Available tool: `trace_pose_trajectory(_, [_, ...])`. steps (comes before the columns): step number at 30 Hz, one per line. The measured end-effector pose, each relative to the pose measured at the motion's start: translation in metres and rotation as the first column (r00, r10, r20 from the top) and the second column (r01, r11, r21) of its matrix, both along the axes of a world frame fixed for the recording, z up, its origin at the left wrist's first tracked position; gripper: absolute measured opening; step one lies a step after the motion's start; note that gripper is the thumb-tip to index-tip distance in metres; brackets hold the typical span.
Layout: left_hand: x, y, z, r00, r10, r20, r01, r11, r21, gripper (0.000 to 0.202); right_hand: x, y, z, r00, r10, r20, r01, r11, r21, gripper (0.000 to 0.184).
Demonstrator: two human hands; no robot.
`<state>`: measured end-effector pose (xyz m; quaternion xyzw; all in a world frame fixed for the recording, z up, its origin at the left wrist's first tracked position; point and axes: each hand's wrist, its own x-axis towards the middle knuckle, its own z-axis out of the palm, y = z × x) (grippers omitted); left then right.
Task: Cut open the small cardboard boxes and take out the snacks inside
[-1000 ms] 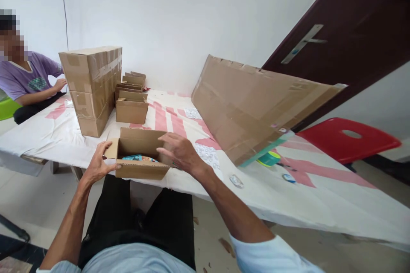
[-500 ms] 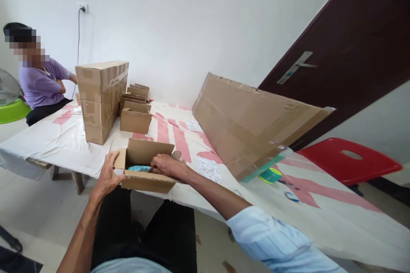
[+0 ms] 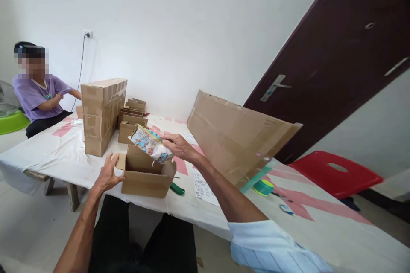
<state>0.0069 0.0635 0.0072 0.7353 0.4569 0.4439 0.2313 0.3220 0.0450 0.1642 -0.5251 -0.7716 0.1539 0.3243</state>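
Observation:
A small open cardboard box (image 3: 145, 177) sits at the near edge of the table (image 3: 57, 153). My left hand (image 3: 107, 175) rests against the box's left side, fingers curled on its flap. Above the box, my right hand (image 3: 179, 146) grips a colourful printed packet (image 3: 149, 143) and holds it tilted in the air.
A stack of taped cartons (image 3: 101, 113) and several small open boxes (image 3: 131, 121) stand at the back left. A large flat cardboard sheet (image 3: 233, 136) leans on the right. A green tool (image 3: 177, 188), a tape roll (image 3: 262, 187), a red stool (image 3: 333, 175) and a seated person (image 3: 38, 94) are nearby.
My right hand went into the box, then lifted the printed packet out and up above it. My left hand stayed on the box's left side. The view tilted upward.

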Motion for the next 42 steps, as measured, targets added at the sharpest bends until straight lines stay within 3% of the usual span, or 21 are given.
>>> trace_pose_trajectory(4, [-0.008,-0.015,0.050,0.992,0.013,0.127,-0.033,0.988,0.150,0.058,-0.007,-0.013,0.015,0.983,0.083,-0.162,-0.105,0.986,-0.132,0.029])
trace_pose_trajectory(7, [-0.002,-0.031,0.086,0.952,-0.161,0.259,0.154,0.987,0.047,0.070,-0.019,-0.023,0.013,0.957,0.155,-0.244,-0.215,0.946,-0.242,0.033])
trace_pose_trajectory(9, [0.007,-0.038,0.099,0.907,-0.242,0.344,0.274,0.961,-0.046,0.066,-0.025,-0.027,0.010,0.942,0.183,-0.282,-0.268,0.915,-0.302,0.039])
trace_pose_trajectory(12, [0.017,-0.040,0.103,0.837,-0.211,0.504,0.293,0.952,-0.087,0.050,-0.027,-0.029,0.002,0.906,0.144,-0.397,-0.266,0.925,-0.271,0.049])
trace_pose_trajectory(17, [0.028,-0.032,0.105,0.687,-0.043,0.725,0.124,0.990,-0.059,0.050,-0.027,-0.032,-0.018,0.687,0.147,-0.712,-0.333,0.934,-0.128,0.071])
trace_pose_trajectory(20, [0.034,-0.024,0.116,0.622,-0.001,0.783,0.087,0.994,-0.068,0.056,-0.033,-0.032,-0.027,0.670,0.171,-0.722,-0.350,0.931,-0.105,0.076])
trace_pose_trajectory(25, [0.044,-0.014,0.132,0.598,0.032,0.801,0.064,0.994,-0.088,0.059,-0.040,-0.031,-0.031,0.631,0.179,-0.755,-0.380,0.919,-0.100,0.071])
trace_pose_trajectory(32, [0.054,-0.011,0.130,0.505,0.036,0.862,0.102,0.990,-0.101,0.062,-0.048,-0.033,-0.043,0.495,0.083,-0.865,-0.386,0.913,-0.133,0.052])
trace_pose_trajectory(37, [0.061,-0.012,0.133,0.420,0.079,0.904,0.085,0.988,-0.125,0.065,-0.053,-0.034,-0.052,0.401,0.014,-0.916,-0.340,0.931,-0.135,0.052])
trace_pose_trajectory(42, [0.064,-0.010,0.138,0.372,0.082,0.925,0.096,0.987,-0.126,0.061,-0.052,-0.043,-0.056,0.414,0.002,-0.910,-0.262,0.958,-0.117,0.049])
